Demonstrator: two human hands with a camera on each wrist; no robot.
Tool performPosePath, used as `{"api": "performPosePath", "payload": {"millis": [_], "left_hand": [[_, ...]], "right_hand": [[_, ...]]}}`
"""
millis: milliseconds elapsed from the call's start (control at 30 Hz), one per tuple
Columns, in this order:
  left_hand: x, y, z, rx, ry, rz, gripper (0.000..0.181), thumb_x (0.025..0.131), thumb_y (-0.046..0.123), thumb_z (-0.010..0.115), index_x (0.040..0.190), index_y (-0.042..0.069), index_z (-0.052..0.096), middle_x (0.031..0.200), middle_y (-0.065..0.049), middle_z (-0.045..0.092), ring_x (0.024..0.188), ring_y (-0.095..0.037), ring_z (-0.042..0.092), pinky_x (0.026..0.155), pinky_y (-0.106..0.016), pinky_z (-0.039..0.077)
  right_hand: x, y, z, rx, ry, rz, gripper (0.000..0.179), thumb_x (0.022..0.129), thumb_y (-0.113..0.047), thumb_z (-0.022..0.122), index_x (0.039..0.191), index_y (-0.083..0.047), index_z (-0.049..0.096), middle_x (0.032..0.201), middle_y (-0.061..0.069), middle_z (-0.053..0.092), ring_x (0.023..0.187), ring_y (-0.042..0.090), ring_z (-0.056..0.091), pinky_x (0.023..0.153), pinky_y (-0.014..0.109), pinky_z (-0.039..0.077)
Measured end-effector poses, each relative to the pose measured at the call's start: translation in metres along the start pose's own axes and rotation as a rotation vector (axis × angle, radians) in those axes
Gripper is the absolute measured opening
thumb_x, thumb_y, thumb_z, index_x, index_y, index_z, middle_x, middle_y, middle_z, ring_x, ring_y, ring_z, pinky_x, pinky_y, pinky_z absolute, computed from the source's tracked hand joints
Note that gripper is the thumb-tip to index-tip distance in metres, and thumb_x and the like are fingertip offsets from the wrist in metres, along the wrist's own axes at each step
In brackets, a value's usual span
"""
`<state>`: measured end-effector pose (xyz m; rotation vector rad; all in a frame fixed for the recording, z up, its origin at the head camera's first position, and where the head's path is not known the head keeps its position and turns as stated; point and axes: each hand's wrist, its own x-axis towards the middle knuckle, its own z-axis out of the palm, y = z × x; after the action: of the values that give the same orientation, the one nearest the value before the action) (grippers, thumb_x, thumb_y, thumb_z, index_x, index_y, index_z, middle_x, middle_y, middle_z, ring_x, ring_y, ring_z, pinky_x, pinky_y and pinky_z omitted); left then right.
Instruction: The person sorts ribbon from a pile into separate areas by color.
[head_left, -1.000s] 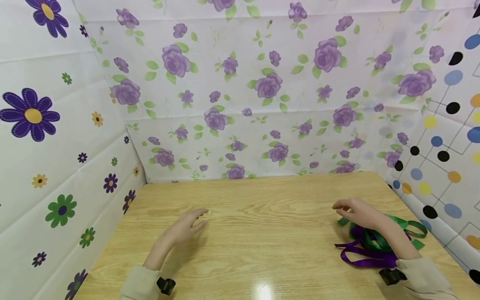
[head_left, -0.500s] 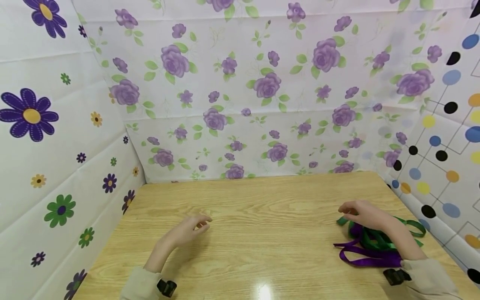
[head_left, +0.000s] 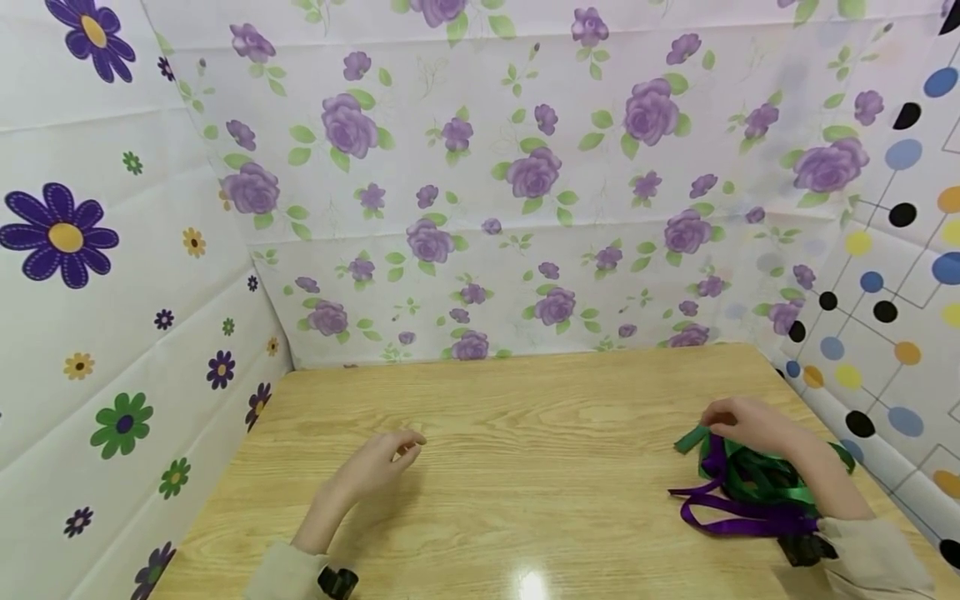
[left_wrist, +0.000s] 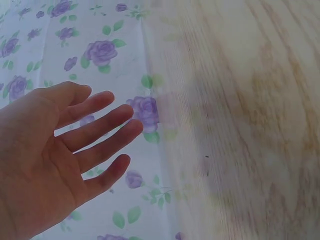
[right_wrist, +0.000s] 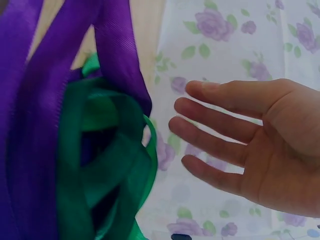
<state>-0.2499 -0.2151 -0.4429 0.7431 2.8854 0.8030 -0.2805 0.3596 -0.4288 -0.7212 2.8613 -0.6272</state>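
A loose heap of green ribbon (head_left: 765,479) and purple ribbon (head_left: 738,521) lies on the right side of the wooden table. Over its far part hovers my right hand (head_left: 753,425), with nothing between its fingers. In the right wrist view those fingers (right_wrist: 215,135) are spread and relaxed, pointing toward the green loops (right_wrist: 107,160) and the purple strips (right_wrist: 42,115). On the left, my left hand (head_left: 375,462) hangs above the bare wood. The left wrist view shows its palm (left_wrist: 45,165) and loosely bent fingers holding nothing.
The light wooden table (head_left: 525,450) meets a rose-printed cloth (head_left: 487,167) along its back edge. A flower-printed cloth (head_left: 112,333) stands at the left, a dotted one (head_left: 885,350) at the right. Each wrist wears a black strap device (head_left: 337,582).
My right hand has moved rightward over the ribbon heap. The left hand has shifted slightly right and nearer, its fingers curving a little more. The ribbons lie as before.
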Motion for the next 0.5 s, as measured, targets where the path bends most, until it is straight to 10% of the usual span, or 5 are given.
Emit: {"api": "performPosePath", "payload": {"millis": [500], "left_hand": [[0.006,0.015,0.019,-0.115,0.124,-0.052,0.022,0.100,0.015,0.053,0.117,0.009,0.066,0.103,-0.011,0.070,0.089,-0.016,0.062,0.067,-0.023,0.049]], "right_hand": [[-0.013,0.006,-0.014,-0.058,-0.080,0.111,0.017,0.075,0.004,0.068,0.091,0.000,0.070,0.085,0.006,0.067,0.076,0.017,0.059,0.066,0.034,0.050]]}}
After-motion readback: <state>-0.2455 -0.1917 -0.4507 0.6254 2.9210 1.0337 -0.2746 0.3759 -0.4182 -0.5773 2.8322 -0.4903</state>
